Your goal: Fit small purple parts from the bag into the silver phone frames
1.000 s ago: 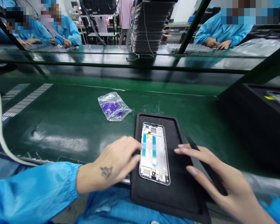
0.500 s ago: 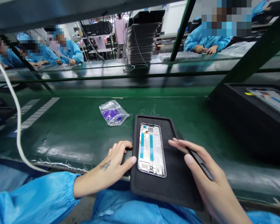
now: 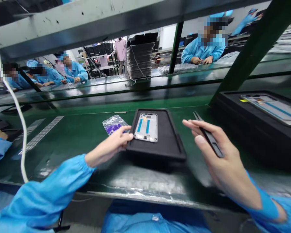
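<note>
The fingers of the left hand lie stretched and close together, tips against the left rim of the black tray, clasping nothing. The right hand pinches black tweezers right of the tray, clear of it. A phone frame lies flat in the tray. A bag of purple parts sits just left of the tray on the green tabletop.

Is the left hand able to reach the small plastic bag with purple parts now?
Probably yes. The left hand is at the left edge of the black tray, and the plastic bag lies just beyond it on the green belt, with nothing between.
</note>
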`<state>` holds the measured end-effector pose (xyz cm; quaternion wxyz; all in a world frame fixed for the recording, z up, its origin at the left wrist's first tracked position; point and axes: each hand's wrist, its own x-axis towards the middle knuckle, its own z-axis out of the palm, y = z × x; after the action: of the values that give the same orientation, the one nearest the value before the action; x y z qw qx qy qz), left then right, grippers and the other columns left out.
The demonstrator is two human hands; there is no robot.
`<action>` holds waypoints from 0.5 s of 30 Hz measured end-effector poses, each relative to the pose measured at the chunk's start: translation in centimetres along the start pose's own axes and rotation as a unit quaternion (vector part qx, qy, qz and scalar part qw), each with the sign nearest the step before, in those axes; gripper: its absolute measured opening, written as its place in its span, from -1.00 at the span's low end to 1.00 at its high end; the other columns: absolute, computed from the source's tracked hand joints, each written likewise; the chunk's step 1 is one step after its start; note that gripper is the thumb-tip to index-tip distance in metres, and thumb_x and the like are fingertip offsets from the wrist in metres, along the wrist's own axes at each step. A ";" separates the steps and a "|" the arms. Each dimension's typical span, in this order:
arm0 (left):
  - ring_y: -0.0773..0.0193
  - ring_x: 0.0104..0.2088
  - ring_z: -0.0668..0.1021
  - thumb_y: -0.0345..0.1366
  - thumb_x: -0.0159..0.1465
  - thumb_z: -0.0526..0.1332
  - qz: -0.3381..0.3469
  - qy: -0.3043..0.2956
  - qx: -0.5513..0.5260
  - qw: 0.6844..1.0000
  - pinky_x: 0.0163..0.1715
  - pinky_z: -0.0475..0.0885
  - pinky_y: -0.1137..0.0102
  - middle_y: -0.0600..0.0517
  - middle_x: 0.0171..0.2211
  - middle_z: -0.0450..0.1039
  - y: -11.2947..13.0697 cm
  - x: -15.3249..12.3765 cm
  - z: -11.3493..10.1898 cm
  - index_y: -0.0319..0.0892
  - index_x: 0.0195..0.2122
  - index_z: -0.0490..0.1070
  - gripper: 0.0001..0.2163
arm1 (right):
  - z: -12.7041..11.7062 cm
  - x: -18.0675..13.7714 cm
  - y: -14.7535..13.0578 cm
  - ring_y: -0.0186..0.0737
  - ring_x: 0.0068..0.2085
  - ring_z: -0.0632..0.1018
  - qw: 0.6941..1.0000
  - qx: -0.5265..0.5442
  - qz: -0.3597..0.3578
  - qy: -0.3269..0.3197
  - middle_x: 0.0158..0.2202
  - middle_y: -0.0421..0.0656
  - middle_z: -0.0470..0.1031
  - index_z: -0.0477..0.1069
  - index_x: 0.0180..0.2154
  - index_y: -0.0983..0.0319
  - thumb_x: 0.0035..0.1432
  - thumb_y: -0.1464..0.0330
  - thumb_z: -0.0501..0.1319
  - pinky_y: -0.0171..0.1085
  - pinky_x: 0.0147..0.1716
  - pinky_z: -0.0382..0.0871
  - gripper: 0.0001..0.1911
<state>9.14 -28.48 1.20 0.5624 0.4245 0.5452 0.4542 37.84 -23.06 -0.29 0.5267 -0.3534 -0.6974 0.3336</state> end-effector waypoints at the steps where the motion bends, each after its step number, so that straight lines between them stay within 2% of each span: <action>1: 0.43 -0.38 0.53 -0.25 0.31 0.33 0.017 0.017 0.010 1.000 -0.39 0.42 0.54 -0.01 -0.20 0.52 0.8 1.7 -0.8 -0.21 0.23 0.26 -0.51 | 0.0 1.0 0.2 -0.03 0.28 0.45 1.000 -0.019 -0.023 -0.001 0.20 -0.13 0.52 0.38 0.13 0.02 0.33 0.17 0.22 0.07 0.36 0.20 -0.64; 5: 0.43 -0.47 0.50 -0.40 0.36 0.23 0.052 0.062 0.033 0.996 -0.44 0.44 0.51 -0.01 -0.27 0.52 3.0 10.1 -4.6 -0.28 0.13 0.37 -0.69 | 0.4 3.6 2.1 -0.06 0.22 0.51 0.996 -0.064 -0.052 -0.027 0.16 -0.11 0.54 0.39 0.12 0.05 0.35 0.18 0.19 0.00 0.29 0.31 -0.66; 8: 0.38 -0.38 0.54 -0.33 0.42 0.20 0.052 0.085 0.066 0.993 -0.37 0.51 0.44 -0.02 -0.20 0.51 3.7 15.6 -7.2 -0.27 0.08 0.40 -0.76 | 0.6 3.9 4.1 -0.07 0.22 0.51 0.994 -0.085 -0.027 -0.061 0.16 -0.13 0.54 0.40 0.11 0.04 0.34 0.16 0.18 -0.06 0.24 0.37 -0.66; 12: 0.18 -0.09 0.58 -0.17 0.41 0.24 0.043 0.110 0.117 0.986 -0.11 0.57 0.20 -0.09 0.01 0.47 4.3 20.5 -10.0 -0.23 0.10 0.40 -0.68 | 0.6 3.5 5.9 -0.03 0.21 0.52 0.987 -0.120 -0.003 -0.105 0.15 -0.16 0.55 0.42 0.11 -0.01 0.32 0.09 0.18 -0.06 0.18 0.43 -0.63; 15: 0.13 -0.02 0.56 -0.16 0.41 0.24 0.032 0.132 0.160 0.978 -0.03 0.55 0.14 -0.11 0.07 0.44 4.5 22.9 -11.3 -0.22 0.13 0.39 -0.66 | 0.6 3.3 6.2 0.00 0.15 0.57 0.979 -0.152 0.004 -0.136 0.15 -0.16 0.55 0.42 0.11 -0.02 0.31 0.06 0.17 -0.07 0.07 0.52 -0.61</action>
<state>-2.55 -5.33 -0.16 0.3954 0.4621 0.6667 0.4310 37.49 -17.06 -4.02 0.3660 -0.3837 -0.8035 0.2705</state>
